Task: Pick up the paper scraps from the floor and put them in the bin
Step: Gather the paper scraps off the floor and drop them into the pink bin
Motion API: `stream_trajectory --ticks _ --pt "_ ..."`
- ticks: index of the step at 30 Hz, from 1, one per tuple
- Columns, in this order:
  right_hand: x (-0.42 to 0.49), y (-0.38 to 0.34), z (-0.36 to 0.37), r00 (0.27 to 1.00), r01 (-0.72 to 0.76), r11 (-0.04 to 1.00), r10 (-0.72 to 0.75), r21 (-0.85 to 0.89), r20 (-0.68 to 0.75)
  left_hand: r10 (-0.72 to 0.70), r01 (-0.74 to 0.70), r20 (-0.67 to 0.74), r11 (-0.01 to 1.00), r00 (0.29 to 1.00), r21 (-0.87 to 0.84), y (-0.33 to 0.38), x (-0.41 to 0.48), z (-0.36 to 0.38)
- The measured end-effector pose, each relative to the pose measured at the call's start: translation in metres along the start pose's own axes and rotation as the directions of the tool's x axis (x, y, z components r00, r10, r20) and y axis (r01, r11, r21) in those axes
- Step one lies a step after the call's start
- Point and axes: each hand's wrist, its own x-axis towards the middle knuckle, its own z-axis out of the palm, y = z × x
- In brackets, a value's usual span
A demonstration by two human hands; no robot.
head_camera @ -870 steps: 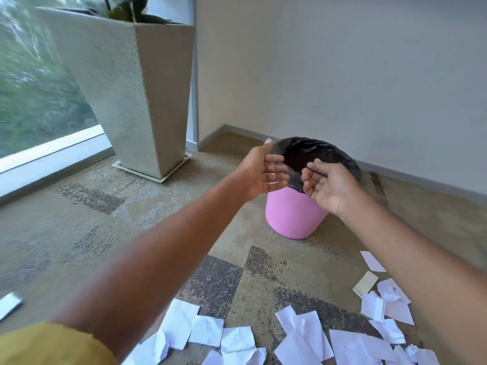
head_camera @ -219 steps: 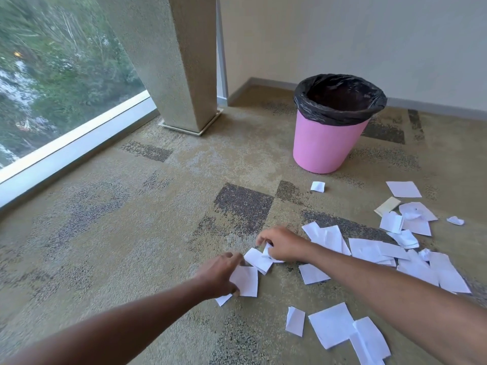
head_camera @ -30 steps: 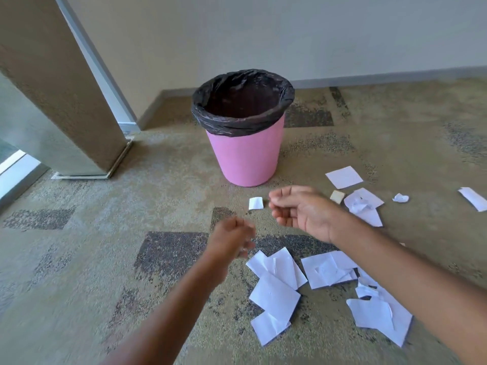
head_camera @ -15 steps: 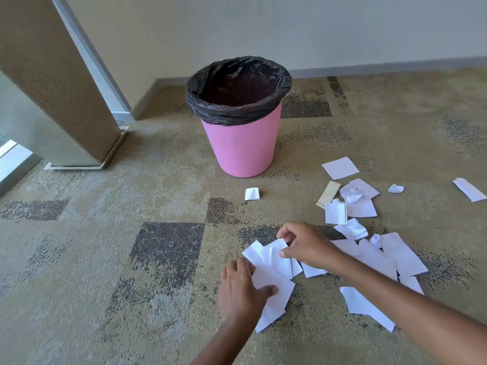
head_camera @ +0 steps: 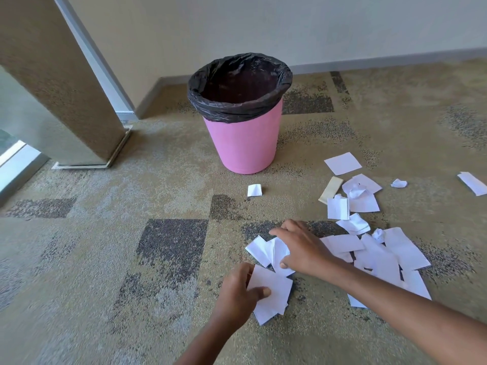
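Paper scraps point(head_camera: 279, 285), plain white, are pinched by left hand point(head_camera: 237, 293) and right hand point(head_camera: 303, 248).

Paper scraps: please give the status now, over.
Left hand grips a white sheet on carpet. Right hand pinches folded scraps. Many loose scraps lie at right. Way to pink bin open, one small scrap before it.

Bin point(head_camera: 242, 143) inside too dark; planter point(head_camera: 52, 75) top cut off; right-edge scrap point(head_camera: 473, 183) clipped
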Motion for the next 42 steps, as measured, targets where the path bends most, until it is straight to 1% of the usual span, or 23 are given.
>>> stream_trajectory --ticks 2,5,7,9,13,16,20,25,30,34,37,40,42 --pt "0.001 -0.002 0.003 1.000 0.007 0.999 -0.007 0.047 0.002 0.024 -0.030 0.047 0.990 0.999 0.137 0.000 -0.005 0.003" --pt "0.004 -0.008 0.006 0.999 0.037 0.998 -0.038 0.056 0.014 0.092 -0.099 0.035 0.900 0.995 0.426 0.000 -0.014 0.016" --pt "0.008 -0.013 0.006 0.997 0.069 0.996 -0.070 0.049 0.026 0.115 -0.116 0.033 0.851 0.993 0.512 0.003 -0.021 0.026" --pt "0.012 -0.018 0.007 0.992 0.116 0.993 -0.117 0.015 0.045 0.134 -0.115 0.005 0.833 0.991 0.541 0.004 -0.026 0.036" --pt "0.022 -0.029 0.007 0.978 0.203 0.973 -0.195 -0.109 0.077 0.121 -0.078 -0.047 0.843 0.991 0.533 0.003 -0.028 0.042" --pt "0.029 -0.036 0.005 0.974 0.211 0.965 -0.194 -0.154 0.118 0.126 -0.070 -0.073 0.850 0.989 0.521 0.004 -0.027 0.044" --pt "0.038 -0.038 0.002 0.977 0.160 0.982 -0.143 -0.104 0.155 0.148 -0.089 -0.066 0.834 0.987 0.544 0.002 -0.023 0.047" --pt "0.044 -0.035 0.003 0.979 0.132 0.990 -0.121 -0.056 0.165 0.151 -0.093 -0.071 0.853 0.986 0.513 -0.001 -0.020 0.048" --pt "0.051 -0.028 0.008 0.985 0.082 0.992 -0.095 0.094 0.147 0.149 -0.102 -0.054 0.859 0.987 0.502 0.000 -0.018 0.050" --pt "0.066 -0.019 0.008 0.998 -0.013 0.981 0.000 0.192 0.068 0.161 -0.134 -0.033 0.904 0.986 0.405 0.000 -0.018 0.051" --pt "0.088 -0.015 0.002 0.997 -0.052 0.978 0.063 0.203 -0.045 0.163 -0.137 -0.048 0.929 0.986 0.344 0.000 -0.016 0.051" --pt "0.113 -0.013 -0.009 0.978 -0.037 0.984 0.071 0.172 -0.195 0.124 -0.104 -0.051 0.954 0.991 0.280 0.001 -0.013 0.049" --pt "0.131 -0.011 -0.017 0.967 -0.022 0.997 0.039 0.070 -0.250 0.096 -0.081 -0.043 0.960 0.994 0.269 0.001 -0.011 0.048"
